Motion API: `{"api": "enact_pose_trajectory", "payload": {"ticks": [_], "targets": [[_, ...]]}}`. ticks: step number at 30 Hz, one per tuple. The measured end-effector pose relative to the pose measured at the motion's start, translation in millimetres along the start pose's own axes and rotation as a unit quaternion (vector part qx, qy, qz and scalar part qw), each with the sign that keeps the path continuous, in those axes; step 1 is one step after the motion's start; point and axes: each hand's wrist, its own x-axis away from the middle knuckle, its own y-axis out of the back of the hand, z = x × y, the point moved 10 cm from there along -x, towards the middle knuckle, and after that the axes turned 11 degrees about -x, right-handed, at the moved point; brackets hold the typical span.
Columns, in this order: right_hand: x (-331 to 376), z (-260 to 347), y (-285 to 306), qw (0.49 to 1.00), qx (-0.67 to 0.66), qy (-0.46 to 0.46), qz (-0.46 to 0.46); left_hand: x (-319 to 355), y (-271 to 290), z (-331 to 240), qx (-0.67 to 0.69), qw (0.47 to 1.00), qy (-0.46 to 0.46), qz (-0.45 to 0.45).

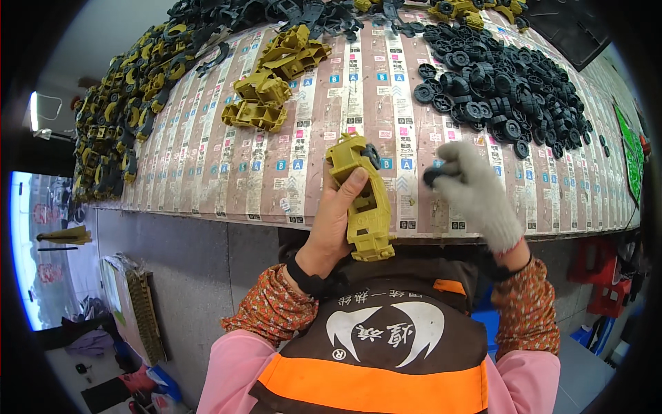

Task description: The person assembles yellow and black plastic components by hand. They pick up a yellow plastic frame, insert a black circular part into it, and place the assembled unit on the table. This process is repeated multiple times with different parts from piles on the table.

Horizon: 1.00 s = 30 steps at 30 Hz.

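Note:
My bare left hand (331,224) is closed round a yellow plastic toy car body (370,217), held upright at the table's near edge with the thumb across it. One black wheel (373,156) sits on the body's upper right side. To the right, my gloved right hand (476,190) pinches a small black toy wheel (432,175) between thumb and fingers, apart from the car body. The glove is pale grey knit. Behind the hands, several more yellow car bodies (256,103) lie in a row on the table.
A large heap of black wheels (507,96) covers the table's right side. Yellow-and-black assembled cars (124,110) are piled along the left. Dark plastic parts (310,15) lie at the far edge. The table (227,186) has a printed covering; red crates (607,279) stand below right.

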Motion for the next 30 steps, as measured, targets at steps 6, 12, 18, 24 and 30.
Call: {"api": "enact_pose_trajectory", "payload": {"ticks": [6, 12, 18, 24, 30], "targets": [[52, 34, -47, 0.994, -0.047, 0.086, 0.038, 1, 1, -17, -0.011, 0.995, -0.078, -0.057], [67, 31, -61, 0.994, -0.091, 0.052, 0.021, 0, 5, -18, -0.036, 0.99, -0.111, -0.075], [74, 39, -63, 0.992, -0.114, 0.057, 0.022, 6, 6, -30, -0.051, 0.981, -0.17, -0.082], [80, 43, -69, 0.991, -0.099, 0.082, 0.034, 14, 11, -40, -0.081, 0.968, -0.201, -0.129], [81, 52, -75, 0.992, -0.023, 0.115, 0.055, 41, -12, -58, -0.191, 0.898, -0.377, -0.125]]}}
